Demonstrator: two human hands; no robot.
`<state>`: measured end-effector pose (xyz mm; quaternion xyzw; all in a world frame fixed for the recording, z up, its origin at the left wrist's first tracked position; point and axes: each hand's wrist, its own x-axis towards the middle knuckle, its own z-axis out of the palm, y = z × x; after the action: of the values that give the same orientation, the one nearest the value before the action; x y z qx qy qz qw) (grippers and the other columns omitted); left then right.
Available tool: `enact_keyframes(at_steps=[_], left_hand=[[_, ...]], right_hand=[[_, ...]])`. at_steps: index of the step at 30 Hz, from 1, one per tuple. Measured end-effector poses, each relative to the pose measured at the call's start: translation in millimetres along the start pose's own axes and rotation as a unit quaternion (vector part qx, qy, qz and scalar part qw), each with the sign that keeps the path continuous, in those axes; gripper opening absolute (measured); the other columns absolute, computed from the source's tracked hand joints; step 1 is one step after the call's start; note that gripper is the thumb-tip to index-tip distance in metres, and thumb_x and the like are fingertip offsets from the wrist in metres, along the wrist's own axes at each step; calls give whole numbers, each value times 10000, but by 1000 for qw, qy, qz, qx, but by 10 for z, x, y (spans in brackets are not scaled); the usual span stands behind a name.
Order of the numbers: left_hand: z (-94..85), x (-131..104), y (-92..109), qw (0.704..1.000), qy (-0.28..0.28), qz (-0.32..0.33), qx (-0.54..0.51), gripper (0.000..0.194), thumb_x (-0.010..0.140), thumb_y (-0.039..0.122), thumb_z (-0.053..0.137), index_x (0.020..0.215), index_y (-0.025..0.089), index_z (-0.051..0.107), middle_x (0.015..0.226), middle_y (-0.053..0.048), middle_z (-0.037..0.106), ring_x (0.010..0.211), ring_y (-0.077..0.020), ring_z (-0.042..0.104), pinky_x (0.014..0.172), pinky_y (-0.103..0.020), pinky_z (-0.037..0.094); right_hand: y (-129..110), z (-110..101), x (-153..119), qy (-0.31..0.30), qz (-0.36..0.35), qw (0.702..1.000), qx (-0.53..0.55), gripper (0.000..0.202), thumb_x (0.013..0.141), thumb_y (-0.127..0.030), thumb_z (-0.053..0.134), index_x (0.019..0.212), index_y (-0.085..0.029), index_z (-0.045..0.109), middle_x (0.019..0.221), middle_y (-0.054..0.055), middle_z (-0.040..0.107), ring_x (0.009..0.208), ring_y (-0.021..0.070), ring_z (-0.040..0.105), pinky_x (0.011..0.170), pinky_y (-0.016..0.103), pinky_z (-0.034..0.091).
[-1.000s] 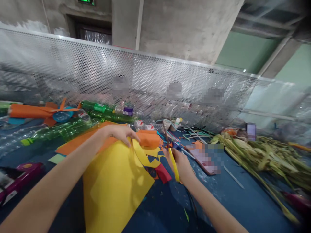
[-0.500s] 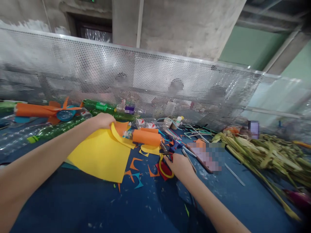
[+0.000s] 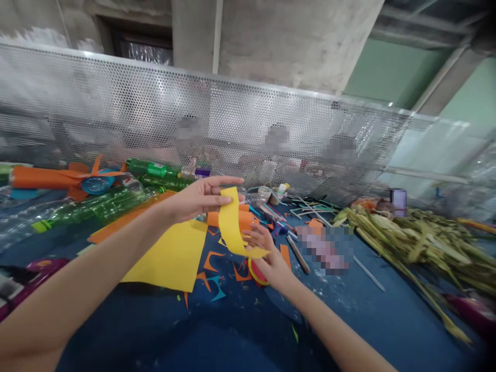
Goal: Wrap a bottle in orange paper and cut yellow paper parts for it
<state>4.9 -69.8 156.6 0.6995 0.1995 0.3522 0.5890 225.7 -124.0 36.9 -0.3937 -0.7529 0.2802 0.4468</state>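
My left hand [image 3: 194,199] pinches the upper end of a curved yellow paper strip [image 3: 229,222] between thumb and fingers, its index finger stretched out. The strip hangs and curls to the right at its lower end. There, my right hand [image 3: 273,261] meets the strip with its fingers apart and slightly bent. Just beneath the right hand lies a red and yellow round thing [image 3: 258,273], partly hidden. Behind the strip lies an orange paper-wrapped bottle [image 3: 213,219]. A large yellow paper sheet [image 3: 166,258] rests on the table below my left forearm, above orange paper [image 3: 116,225].
Paper scraps [image 3: 212,261] dot the blue table [image 3: 155,330]. Green bottles [image 3: 96,206] and an orange pinwheel-like piece [image 3: 46,178] lie left. Rightward are a wooden stick [image 3: 298,254], straws [image 3: 368,273] and dried husks [image 3: 403,243]. A perforated metal panel [image 3: 240,119] stands behind.
My left hand has moved right, lifting the yellow strip off the sheet area. My right hand has left the scissors-like tool and come up to the strip's lower end. Orange paper is now uncovered.
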Motion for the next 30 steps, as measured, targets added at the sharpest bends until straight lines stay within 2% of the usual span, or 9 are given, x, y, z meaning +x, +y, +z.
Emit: enact_keyframes(at_steps=[2, 4, 6, 8, 12, 16, 19, 26, 30], left_hand=[[44, 42, -192, 999, 19, -25, -41, 489, 734, 193, 667, 1192, 239, 501, 946, -41, 674, 784, -114, 640, 697, -216, 491], [37, 82, -469, 995, 52, -74, -42, 394, 707, 209, 695, 1073, 196, 552, 813, -19, 663, 643, -79, 618, 595, -179, 468], [12, 105, -792, 986, 115, -117, -32, 333, 663, 213, 729, 947, 162, 563, 650, 21, 613, 517, -63, 567, 522, -176, 437], [1, 112, -1105, 976, 166, -138, -35, 331, 611, 204, 762, 856, 149, 548, 583, 43, 570, 510, -76, 566, 579, -220, 469], [55, 101, -1516, 972, 179, -138, -56, 312, 597, 247, 771, 778, 149, 536, 627, 18, 599, 581, -104, 597, 629, -253, 489], [111, 73, -1614, 973, 186, -119, -68, 288, 612, 280, 765, 753, 147, 552, 635, 16, 607, 588, -93, 583, 623, -222, 481], [118, 55, -1610, 972, 195, -96, -92, 294, 657, 334, 727, 799, 160, 539, 690, 11, 621, 624, -100, 596, 651, -234, 490], [119, 48, -1632, 969, 205, -64, -126, 296, 703, 419, 658, 818, 160, 574, 691, -1, 620, 616, -124, 596, 614, -237, 480], [109, 48, -1655, 962, 225, -71, -135, 302, 706, 420, 646, 837, 150, 612, 706, -11, 628, 629, -129, 596, 585, -224, 465]], right_hand=[[25, 42, -17, -4, -1, 999, 35, 433, 865, -256, 444, 1249, -231, 246, 1165, 111, 537, 1017, 159, 571, 886, 354, 448], [42, 63, -33, -8, -8, 999, 30, 458, 840, -195, 460, 1244, -235, 249, 1141, 98, 551, 954, 146, 589, 846, 336, 465], [54, 65, -49, -22, -23, 999, 0, 522, 801, -155, 502, 1259, -245, 268, 1132, 83, 559, 884, 136, 598, 793, 304, 478], [69, 61, -63, -68, -47, 995, -56, 527, 780, -141, 531, 1262, -253, 351, 1120, 70, 570, 835, 131, 596, 750, 271, 474], [103, 64, -71, -182, -100, 960, -188, 297, 813, -124, 475, 1043, -240, 624, 963, 41, 644, 826, 148, 589, 735, 249, 445], [76, 77, -66, -195, -81, 955, -208, 291, 868, -174, 420, 1079, -219, 616, 879, 35, 651, 800, 143, 582, 720, 239, 433], [45, 110, -63, -166, -43, 967, -189, 284, 907, -261, 380, 1025, -200, 632, 786, 28, 633, 751, 138, 575, 700, 234, 424], [212, 176, -31, -4, 82, 975, -208, 294, 829, -393, 508, 700, -173, 655, 627, 13, 552, 578, 142, 511, 562, 248, 397], [322, 129, -9, 89, 91, 974, -186, 301, 782, -452, 550, 675, -183, 633, 701, 23, 508, 605, 152, 513, 573, 275, 419]])
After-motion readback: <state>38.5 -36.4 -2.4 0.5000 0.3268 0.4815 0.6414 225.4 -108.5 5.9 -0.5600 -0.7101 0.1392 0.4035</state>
